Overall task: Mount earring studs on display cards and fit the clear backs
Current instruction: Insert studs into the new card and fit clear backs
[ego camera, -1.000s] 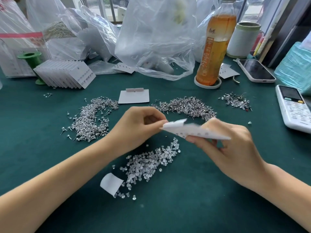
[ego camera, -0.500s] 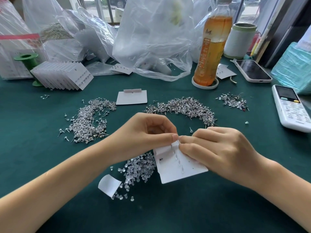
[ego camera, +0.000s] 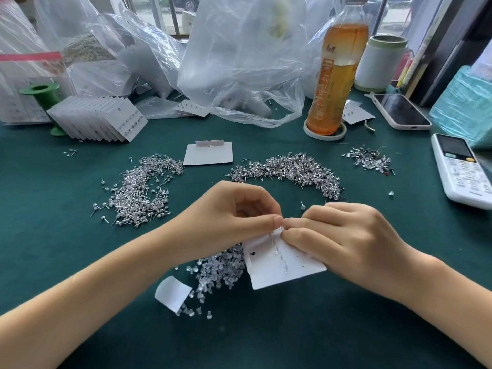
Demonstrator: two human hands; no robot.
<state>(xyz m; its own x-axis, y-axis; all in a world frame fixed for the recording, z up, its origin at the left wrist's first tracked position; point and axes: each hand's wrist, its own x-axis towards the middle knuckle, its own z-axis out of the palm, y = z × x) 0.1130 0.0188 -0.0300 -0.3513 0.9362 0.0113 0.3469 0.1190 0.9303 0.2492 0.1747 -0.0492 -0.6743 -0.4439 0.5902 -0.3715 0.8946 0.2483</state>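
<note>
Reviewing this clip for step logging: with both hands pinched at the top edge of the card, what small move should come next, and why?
Probably press a clear back onto the topmost post. The left hand and right hand meet fingertip to fingertip at the upper edge of the card, where a column of posts stands out from its back. The pile of clear backs lies just beside it.

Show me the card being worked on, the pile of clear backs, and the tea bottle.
card point(ego camera: 288, 270), head view, bare lower face of the card
clear backs point(ego camera: 222, 270), head view, middle of the pile
tea bottle point(ego camera: 336, 75), head view, on its label
</note>
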